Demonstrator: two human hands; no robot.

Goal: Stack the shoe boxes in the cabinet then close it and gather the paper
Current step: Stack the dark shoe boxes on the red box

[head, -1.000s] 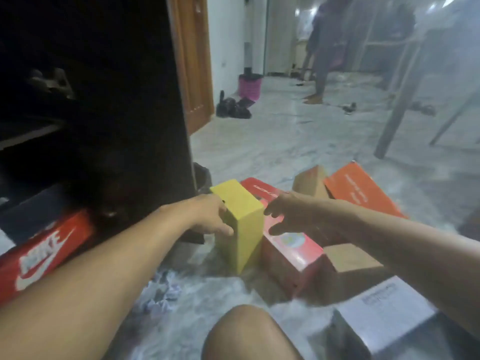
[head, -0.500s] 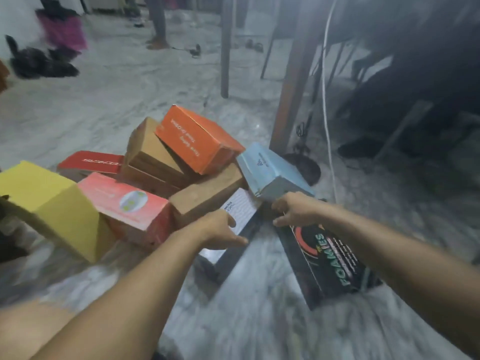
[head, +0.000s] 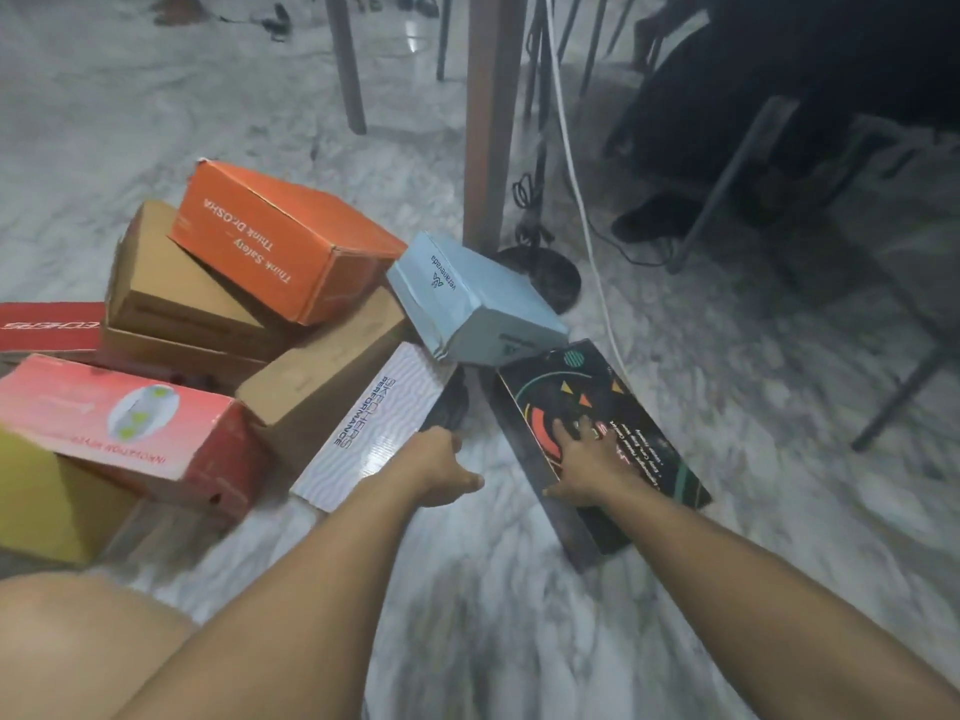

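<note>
Right hand [head: 587, 459] rests flat, fingers spread, on the black box [head: 623, 407]; left hand [head: 441, 467], curled, grips the white box's [head: 374, 428] near edge, remaining boxes piled leftward.

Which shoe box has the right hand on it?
The black box with the colourful graphics, rightmost on the floor; the right hand lies flat on its lid, fingers spread.

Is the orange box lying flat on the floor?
No, the orange box rests tilted on top of the brown cardboard boxes, off the floor.
</note>
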